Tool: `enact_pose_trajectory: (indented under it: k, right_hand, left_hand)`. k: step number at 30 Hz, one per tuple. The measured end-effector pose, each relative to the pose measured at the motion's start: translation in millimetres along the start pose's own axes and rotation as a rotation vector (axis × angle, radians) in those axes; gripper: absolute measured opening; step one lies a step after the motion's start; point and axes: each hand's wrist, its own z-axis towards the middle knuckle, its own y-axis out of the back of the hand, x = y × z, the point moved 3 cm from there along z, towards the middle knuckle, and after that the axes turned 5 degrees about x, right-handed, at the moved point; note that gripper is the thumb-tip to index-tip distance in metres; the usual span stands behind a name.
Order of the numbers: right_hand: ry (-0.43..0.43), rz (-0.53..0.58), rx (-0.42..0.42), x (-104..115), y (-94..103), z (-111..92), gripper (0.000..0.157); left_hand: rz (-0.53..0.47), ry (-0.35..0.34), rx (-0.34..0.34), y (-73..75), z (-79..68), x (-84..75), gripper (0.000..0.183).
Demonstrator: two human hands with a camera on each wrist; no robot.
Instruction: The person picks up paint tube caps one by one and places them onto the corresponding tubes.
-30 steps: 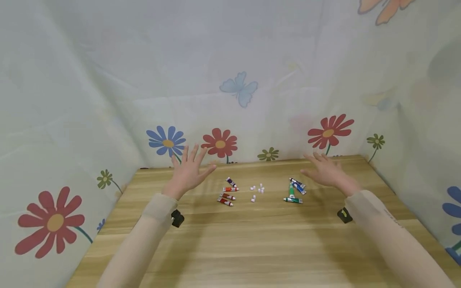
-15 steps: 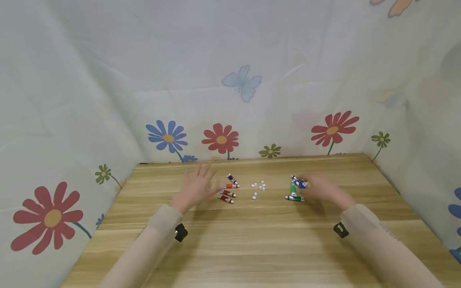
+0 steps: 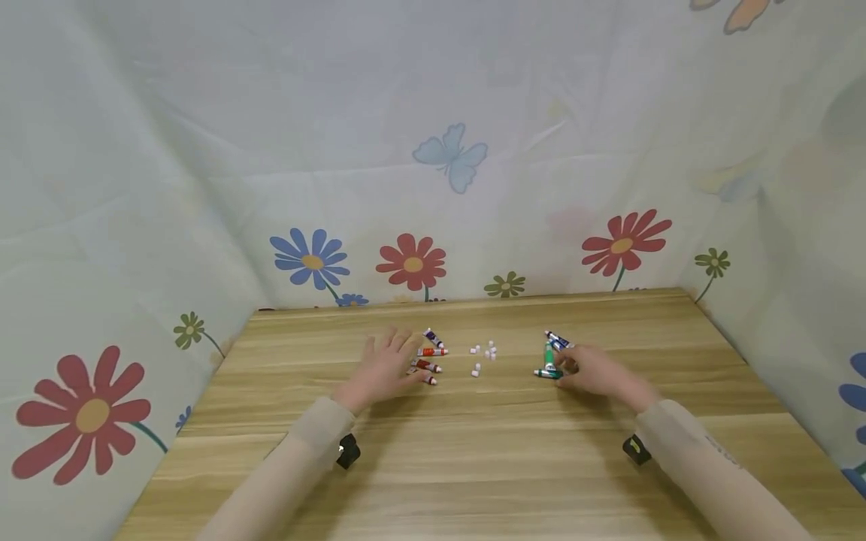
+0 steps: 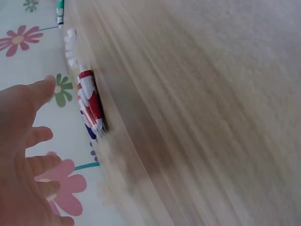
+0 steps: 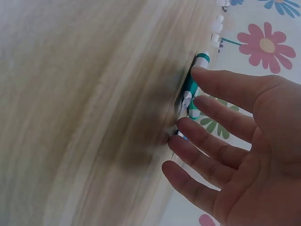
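Dark green paint tube (image 3: 545, 373) lies at thumb tip (image 5: 203, 74) of my right hand (image 3: 597, 369), axis left-right, cap end (image 5: 202, 59) leftward. Fingers parted, nothing gripped; contact unclear. Left hand (image 3: 382, 370) spread, empty, farther off.

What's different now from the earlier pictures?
The left hand came down and inward to the red tubes, the right hand to the green tubes. Neither plainly grips anything. These tubes and the white pieces look unmoved.
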Motion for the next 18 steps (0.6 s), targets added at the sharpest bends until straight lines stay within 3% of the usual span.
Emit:
enact_pose_trajectory:
  k: [8, 18]
  right_hand:
    - [0.015, -0.011, -0.014, 1, -2.7, 4, 0.016]
    - [0.025, -0.020, -0.011, 5, -4.8, 6, 0.014]
  left_hand:
    - [-0.067, -0.166, -0.043, -4.6, 12.5, -16.8, 0.056]
    - [-0.039, -0.241, -0.006, -12.9, 32.9, -40.0, 0.048]
